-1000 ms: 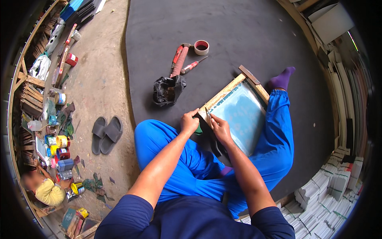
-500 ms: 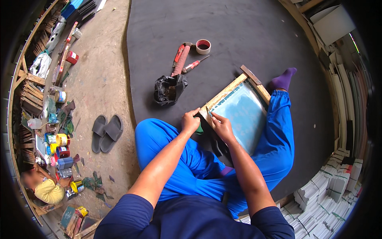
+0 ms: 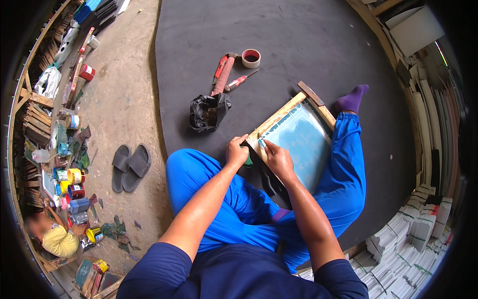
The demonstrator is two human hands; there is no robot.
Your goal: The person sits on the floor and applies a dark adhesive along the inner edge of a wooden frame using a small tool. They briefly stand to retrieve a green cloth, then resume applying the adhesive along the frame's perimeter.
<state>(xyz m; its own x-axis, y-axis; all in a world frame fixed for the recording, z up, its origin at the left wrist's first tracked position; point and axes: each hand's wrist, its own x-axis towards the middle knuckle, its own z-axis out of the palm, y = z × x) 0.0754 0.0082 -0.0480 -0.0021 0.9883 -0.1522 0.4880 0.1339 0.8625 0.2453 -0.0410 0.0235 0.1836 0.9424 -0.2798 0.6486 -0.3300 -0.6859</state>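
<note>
A wooden-framed screen, its mesh sheet pale blue with a darker ragged edge, rests tilted across my lap and against my leg. My left hand is closed at the frame's near left corner, fingertips pressed on the wood. Beside it, my right hand is closed around a small thin tool, bluish with a narrow tip, held against the same corner. Most of the tool is hidden by the fingers, so its exact kind does not show. A dark wooden strip sits at the frame's far corner.
On the dark mat lie a hammer, a red screwdriver, a tape roll and a black plastic bag. Grey slippers, paint cans and a person in yellow are left; bundled white stacks are right.
The tool's tip has shifted slightly at the frame's corner as my right hand turned a little. My left hand keeps its hold. The whole view has moved slightly.
</note>
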